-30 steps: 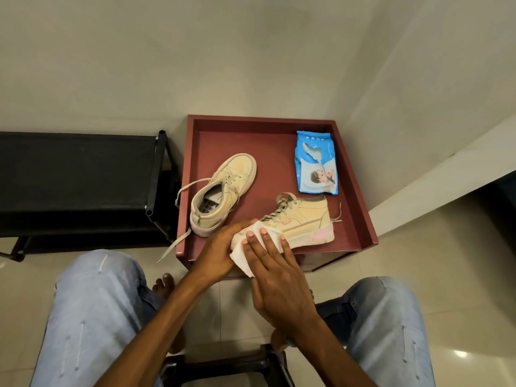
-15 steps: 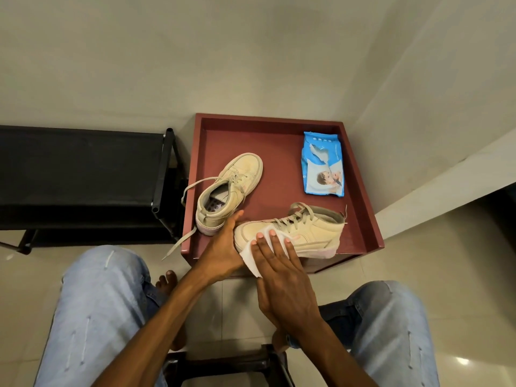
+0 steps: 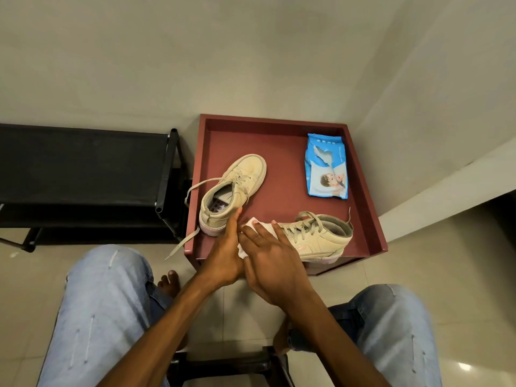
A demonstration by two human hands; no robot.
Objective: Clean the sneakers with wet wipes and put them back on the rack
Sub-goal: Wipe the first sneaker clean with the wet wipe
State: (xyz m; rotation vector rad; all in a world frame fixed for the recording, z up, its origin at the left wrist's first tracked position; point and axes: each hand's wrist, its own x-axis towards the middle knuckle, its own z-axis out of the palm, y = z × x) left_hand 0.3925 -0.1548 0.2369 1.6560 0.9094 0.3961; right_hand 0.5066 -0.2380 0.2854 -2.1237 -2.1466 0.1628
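Near sneaker: cream high-top sneaker (image 3: 321, 237) with laces, lying across the front edge of the red tray, toe end under the hands, heel and collar out past the right hand's fingertips.

Wipe: white wet wipe (image 3: 258, 224), spread over the toe of that sneaker, mostly covered; one corner shows above the fingers, another below between the two hands.

Right hand (image 3: 269, 254): flat, fingers spread, pressed palm-down on the wipe; nothing gripped.

Left hand (image 3: 227, 247): fingers straight and together, edge set against the toe of the near sneaker, touching the right hand; whether it grasps anything cannot be told.

Second sneaker: matching cream high-top sneaker (image 3: 231, 195), just beyond the left hand's fingertips, upright, toe pointing away, a loose lace trailing over the tray's left edge.

Pack: blue plastic wet-wipe pack (image 3: 326, 167), flat, well beyond the right hand.

Tray: dark red square wooden tray (image 3: 279, 146) with raised rim, bearing all items above.

Rack: black shoe rack (image 3: 83, 169), left of the left hand, beside the tray.

Person: seated, light blue jeans (image 3: 103, 317) either side of the forearms.
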